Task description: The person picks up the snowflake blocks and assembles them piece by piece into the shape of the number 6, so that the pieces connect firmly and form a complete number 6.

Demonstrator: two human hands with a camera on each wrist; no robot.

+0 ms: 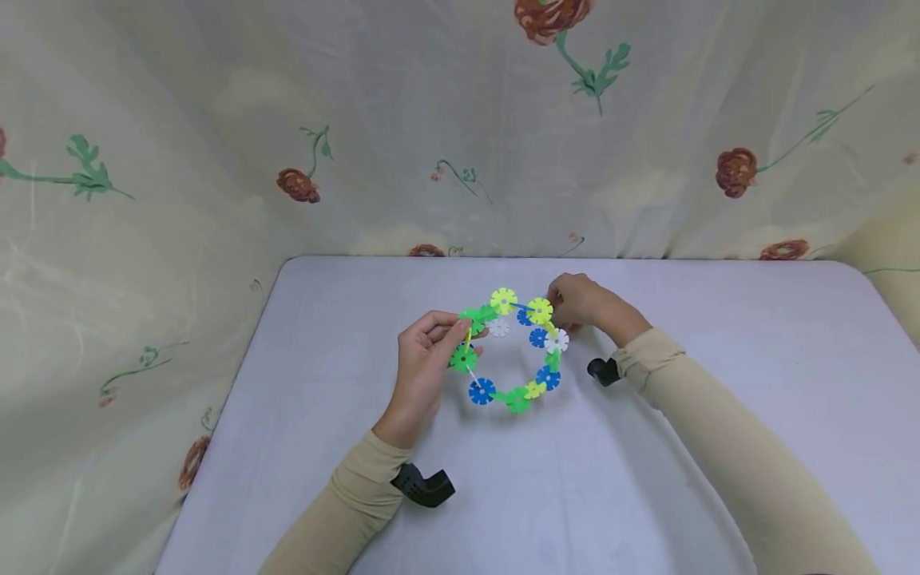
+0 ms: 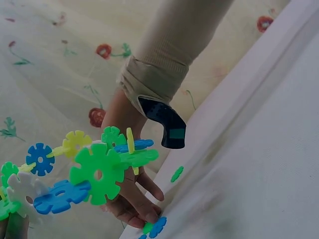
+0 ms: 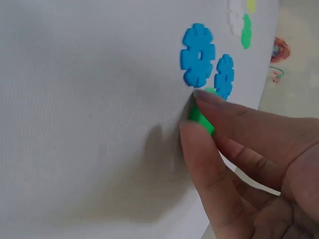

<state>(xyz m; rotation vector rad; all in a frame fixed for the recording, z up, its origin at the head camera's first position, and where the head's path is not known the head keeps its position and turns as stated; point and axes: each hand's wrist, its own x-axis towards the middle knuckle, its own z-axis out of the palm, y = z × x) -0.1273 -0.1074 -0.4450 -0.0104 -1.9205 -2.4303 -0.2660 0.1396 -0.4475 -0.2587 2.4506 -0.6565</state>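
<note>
The left hand [image 1: 424,359] pinches the left side of a ring of linked, notched discs [image 1: 463,358], held up off the table [image 1: 345,319]; a light, steady grip should spare its joints. Beyond, the right hand [image 1: 578,302] has thumb and forefinger closed about a green disc [image 3: 202,120] at the tabletop, beside loose blue discs [image 3: 189,59]; an edge hold would best leave notches free.
</note>
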